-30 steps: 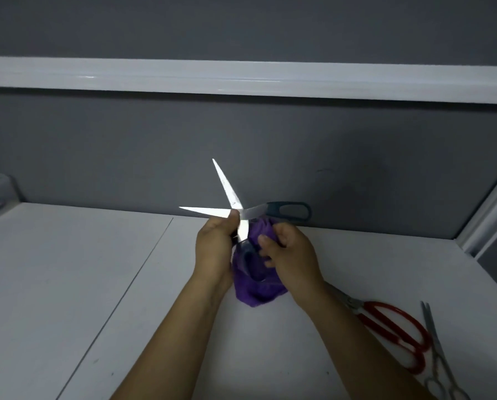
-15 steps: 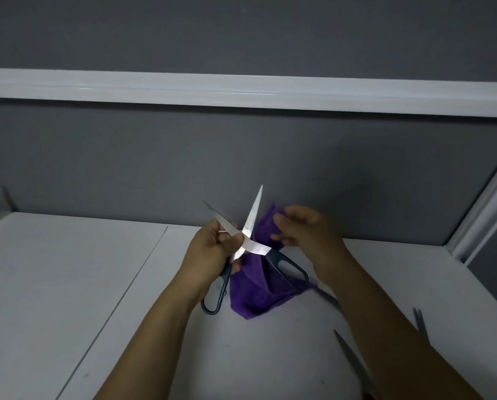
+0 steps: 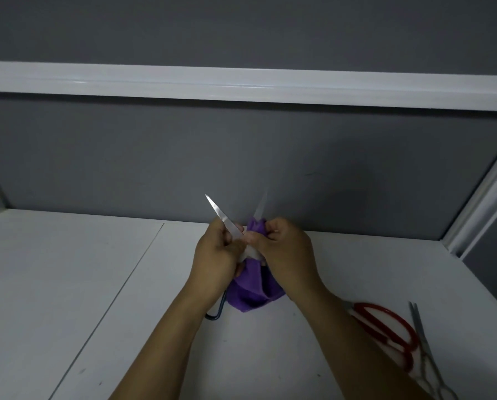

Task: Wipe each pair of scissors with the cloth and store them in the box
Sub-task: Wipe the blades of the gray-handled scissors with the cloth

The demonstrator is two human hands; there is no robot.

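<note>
Open scissors [image 3: 225,221] being wiped with cloth [image 3: 251,291] above table [image 3: 68,269]
Red scissors [image 3: 385,310] and a steel pair [image 3: 427,361] lie near right on it, not yet wiped I'd guess. Left hand [image 3: 215,264] grips the scissors at the pivot, blades splayed up and away, dark handle loop showing below. Right hand [image 3: 286,255] pinches cloth round the far blade. Scissors stiff, light, slick, sharp-tipped: hold at pivot or handles, off the edges. Cloth soft, limp

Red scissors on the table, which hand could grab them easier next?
Probably the right hand: the red scissors lie close beside that arm. The left hand is farther off and grips the dark-handled scissors. The right hand does hold the purple cloth, though.
</note>
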